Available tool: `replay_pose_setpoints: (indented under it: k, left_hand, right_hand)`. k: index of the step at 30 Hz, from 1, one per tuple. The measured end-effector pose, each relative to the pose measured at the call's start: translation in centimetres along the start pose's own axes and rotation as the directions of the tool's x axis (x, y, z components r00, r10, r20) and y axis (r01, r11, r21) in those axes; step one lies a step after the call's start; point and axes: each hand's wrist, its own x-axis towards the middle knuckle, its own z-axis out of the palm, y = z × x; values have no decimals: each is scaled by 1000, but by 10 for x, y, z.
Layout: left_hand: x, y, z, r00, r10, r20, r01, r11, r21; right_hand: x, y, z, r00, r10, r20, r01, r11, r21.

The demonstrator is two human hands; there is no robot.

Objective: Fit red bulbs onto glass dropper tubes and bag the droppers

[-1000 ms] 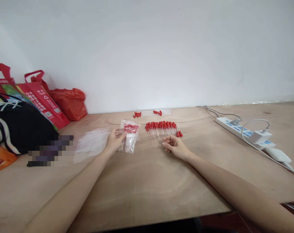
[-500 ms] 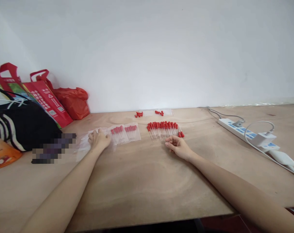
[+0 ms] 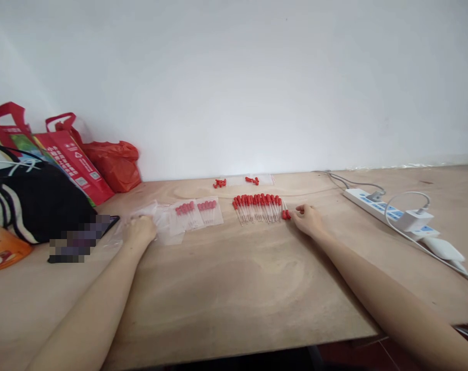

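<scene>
My left hand (image 3: 140, 229) is closed on a clear plastic bag (image 3: 151, 210) at the left; the fingertips are hidden. More clear bags lie beside it, two of them holding droppers with red bulbs (image 3: 185, 208) (image 3: 206, 205). A row of glass droppers with red rubber bulbs (image 3: 257, 201) lies mid-table, bulbs pointing away from me. At its right end a couple of red bulbs (image 3: 286, 214) point toward me. My right hand (image 3: 308, 219) is just right of these bulbs, thumb and forefinger apart, fingertips close to them; whether they touch is unclear.
Loose red bulbs (image 3: 220, 183) and another clear bag (image 3: 236, 180) lie near the wall. A white power strip (image 3: 373, 205) with a charger (image 3: 414, 220) and cables is on the right. Shopping bags (image 3: 69, 159), a black bag (image 3: 36, 201) and a pixelated dark object (image 3: 83, 239) stand or lie left.
My right hand has moved right, from the lower ends of the droppers to beside the red bulbs. My left hand has drawn back left, its fingers curling and the bag bunching up.
</scene>
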Motion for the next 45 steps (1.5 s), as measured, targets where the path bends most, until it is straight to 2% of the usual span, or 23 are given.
replay_pose_setpoints:
  k: [2, 4, 5, 6, 8, 10, 11, 12, 13, 17, 21, 29, 31, 33, 35, 38, 41, 45]
  left_hand:
    - [-4, 17, -2, 997, 70, -37, -70, 998, 6]
    - [-13, 44, -3, 978, 209, -20, -210, 977, -31]
    - [-21, 60, -3, 929, 369, 13, -367, 925, -98]
    - [-31, 76, -3, 861, 506, 52, -493, 856, -158]
    - [-52, 106, -2, 719, 674, 172, -628, 735, -255]
    - [-72, 127, -2, 580, 763, 286, -681, 646, -345]
    - [-80, 133, -1, 526, 788, 320, -689, 615, -383]
    - [-85, 136, -1, 493, 799, 344, -685, 600, -414]
    - [-87, 137, 0, 480, 802, 356, -672, 597, -438]
    - [-85, 132, 3, 511, 771, 381, -617, 637, -462]
    - [-83, 130, 6, 498, 759, 419, -614, 650, -447]
    - [-85, 133, 5, 509, 747, 429, -598, 665, -448]
    - [-85, 133, 5, 513, 748, 422, -593, 664, -456]
    - [-85, 133, 5, 514, 752, 414, -590, 660, -465]
    - [-85, 132, 6, 510, 754, 414, -592, 657, -467]
    - [-85, 132, 6, 509, 753, 418, -595, 658, -461]
    - [-85, 132, 6, 511, 755, 411, -596, 656, -463]
    - [-84, 132, 6, 512, 757, 406, -592, 654, -471]
  right_hand:
    - [2, 1, 3, 999, 6, 36, -5, 999, -39]
    - [3, 1, 4, 998, 0, 67, 4, 998, -67]
    - [3, 0, 4, 997, -6, 82, 12, 997, -74]
    - [3, -1, 4, 995, -13, 95, 20, 997, -76]
    - [3, -2, 2, 993, -32, 115, 39, 997, -64]
    - [2, -2, 1, 992, -50, 117, 56, 997, -50]
    - [2, -2, 1, 992, -59, 109, 65, 997, -49]
    - [2, -2, 0, 993, -67, 96, 72, 996, -52]
    - [2, -2, 0, 994, -72, 83, 77, 995, -58]
    - [2, 0, 2, 996, -79, 50, 82, 994, -70]
    - [3, -1, 5, 996, -78, 41, 80, 995, -55]
    - [5, 1, -3, 997, 62, 53, -67, 994, 89]
    - [7, 5, -11, 994, 78, 74, -93, 970, 225]
    - [8, 9, -24, 988, 10, 155, -82, 880, 467]
    - [9, 13, -39, 951, -164, 260, -46, 760, 649]
    - [7, 18, -59, 827, -374, 420, -1, 746, 666]
    - [4, 18, -67, 738, -430, 520, -1, 770, 638]
    - [3, 16, -67, 676, -454, 581, 2, 789, 614]
